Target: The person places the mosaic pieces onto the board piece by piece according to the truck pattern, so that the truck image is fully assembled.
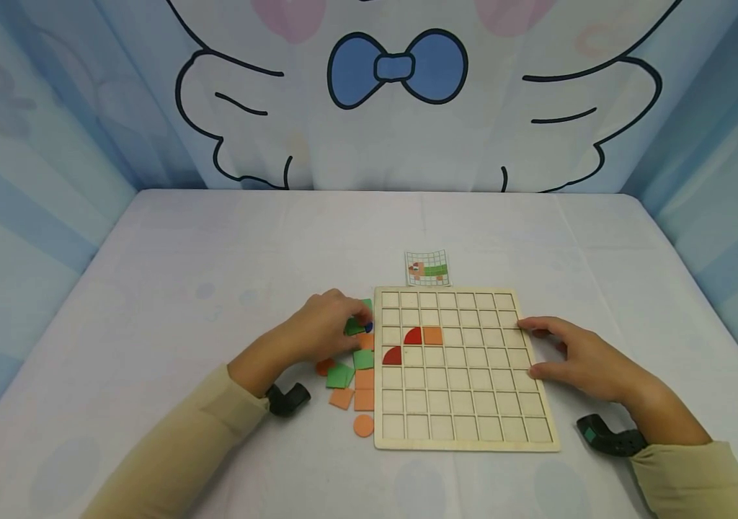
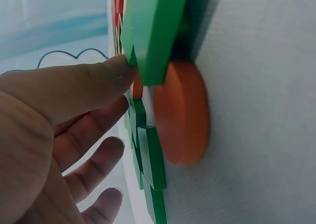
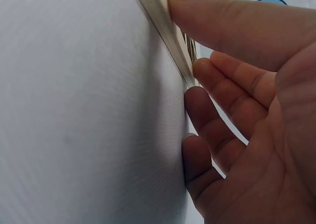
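Observation:
My left hand (image 1: 326, 324) reaches over loose coloured pieces along the board's left side, thumb and index finger apart. A small dark blue piece (image 1: 369, 327) shows at the index fingertip. In the left wrist view, the thumb (image 2: 94, 88) is right by an upright-looking green piece (image 2: 155, 36), with an orange round piece (image 2: 182, 115) beside it. The wooden grid board (image 1: 466, 444) carries two red quarter-circles, (image 1: 414, 336) being the upper red one, and an orange square (image 1: 432, 336). My right hand (image 1: 586, 360) rests its thumb and fingertips at the board's right edge, fingers relaxed.
A small picture card (image 1: 427, 269) with a gridded green and orange figure lies behind the board. Green squares (image 1: 339, 375), orange squares (image 1: 364, 398) and an orange disc (image 1: 363, 425) lie to its left. A white cloth covers the table (image 1: 246, 238).

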Tool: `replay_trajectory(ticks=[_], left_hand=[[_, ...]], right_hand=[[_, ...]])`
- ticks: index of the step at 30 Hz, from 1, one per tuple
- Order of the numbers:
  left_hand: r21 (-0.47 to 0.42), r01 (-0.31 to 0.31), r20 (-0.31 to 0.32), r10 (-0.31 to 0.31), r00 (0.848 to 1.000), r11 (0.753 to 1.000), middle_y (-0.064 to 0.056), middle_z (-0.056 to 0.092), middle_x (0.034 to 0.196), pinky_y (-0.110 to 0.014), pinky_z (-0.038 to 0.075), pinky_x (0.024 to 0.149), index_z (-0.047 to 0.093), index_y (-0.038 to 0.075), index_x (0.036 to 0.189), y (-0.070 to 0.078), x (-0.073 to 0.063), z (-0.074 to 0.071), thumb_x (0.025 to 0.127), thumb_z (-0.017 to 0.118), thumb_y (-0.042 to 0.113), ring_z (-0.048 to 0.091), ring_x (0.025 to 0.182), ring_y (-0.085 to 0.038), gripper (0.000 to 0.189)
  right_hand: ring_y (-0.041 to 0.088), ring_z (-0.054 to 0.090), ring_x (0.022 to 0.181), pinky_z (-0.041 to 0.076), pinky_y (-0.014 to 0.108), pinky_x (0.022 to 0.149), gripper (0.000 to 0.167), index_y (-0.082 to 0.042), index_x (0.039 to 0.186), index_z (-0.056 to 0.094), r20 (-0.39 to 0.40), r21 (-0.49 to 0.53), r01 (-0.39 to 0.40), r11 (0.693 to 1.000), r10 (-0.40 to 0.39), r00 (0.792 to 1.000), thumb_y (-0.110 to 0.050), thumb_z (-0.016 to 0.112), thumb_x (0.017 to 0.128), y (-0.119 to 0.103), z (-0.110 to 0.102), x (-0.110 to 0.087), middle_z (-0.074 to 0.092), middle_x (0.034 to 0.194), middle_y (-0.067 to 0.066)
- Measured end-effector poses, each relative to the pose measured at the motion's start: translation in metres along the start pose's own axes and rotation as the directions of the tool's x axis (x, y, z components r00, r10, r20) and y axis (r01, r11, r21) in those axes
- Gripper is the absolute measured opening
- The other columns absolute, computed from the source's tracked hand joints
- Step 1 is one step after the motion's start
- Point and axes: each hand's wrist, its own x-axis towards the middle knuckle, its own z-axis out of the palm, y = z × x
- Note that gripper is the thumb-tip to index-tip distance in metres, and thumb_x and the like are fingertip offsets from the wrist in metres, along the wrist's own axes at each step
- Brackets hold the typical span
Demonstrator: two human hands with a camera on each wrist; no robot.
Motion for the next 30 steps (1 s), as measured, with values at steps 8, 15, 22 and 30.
replay_trajectory(ticks=[8, 15, 22, 30], left_hand=[[-0.012, -0.029, -0.009, 0.029, 1.0, 0.999, 0.006, 0.069, 0.104, -0.04, 0.043, 0.095, 0.072, 0.014, 0.11, -0.0006, -0.0017, 0.0008, 0.09, 0.076, 0.017, 0.055, 0.107, -0.019, 0.021], [-0.009, -0.018, -0.006, 0.018, 1.0, 1.0, 0.006, 0.069, 0.104, -0.039, 0.043, 0.095, 0.074, 0.013, 0.112, 0.0016, -0.0016, 0.0012, 0.09, 0.075, 0.014, 0.055, 0.105, -0.019, 0.022], [-0.017, 0.02, 0.008, -0.02, 1.0, 1.0, 0.006, 0.068, 0.106, -0.037, 0.045, 0.093, 0.073, 0.015, 0.114, 0.0018, -0.0007, 0.0017, 0.09, 0.074, 0.013, 0.054, 0.106, -0.018, 0.024], [-0.015, 0.021, 0.014, -0.02, 1.0, 1.0, 0.006, 0.068, 0.107, -0.036, 0.046, 0.091, 0.073, 0.015, 0.115, 0.0016, -0.0011, 0.0017, 0.09, 0.073, 0.013, 0.054, 0.105, -0.018, 0.025]], right_hand=[[0.036, 0.045, 0.126, 0.038, 0.058, 0.097, 0.065, -0.006, 0.142, 0.05, 0.002, 0.017, -0.003, 1.0, 0.003, 1.0, -0.022, 0.079, 0.087, -0.0006, 0.0003, -0.0003, 0.051, 0.14, 0.018], [0.038, 0.045, 0.128, 0.038, 0.058, 0.097, 0.066, -0.005, 0.143, 0.049, 0.003, 0.018, -0.003, 1.0, 0.003, 1.0, -0.023, 0.079, 0.087, -0.0001, 0.0003, 0.0002, 0.05, 0.142, 0.019], [0.038, 0.045, 0.127, 0.039, 0.057, 0.097, 0.066, -0.005, 0.143, 0.049, 0.002, 0.011, -0.001, 1.0, 0.001, 1.0, -0.023, 0.079, 0.087, -0.0004, 0.0005, 0.0, 0.05, 0.141, 0.019], [0.035, 0.046, 0.125, 0.038, 0.057, 0.096, 0.066, -0.005, 0.143, 0.049, -0.004, 0.004, 0.005, 1.0, -0.005, 1.0, -0.023, 0.079, 0.087, 0.0001, 0.0007, -0.0003, 0.051, 0.14, 0.018]])
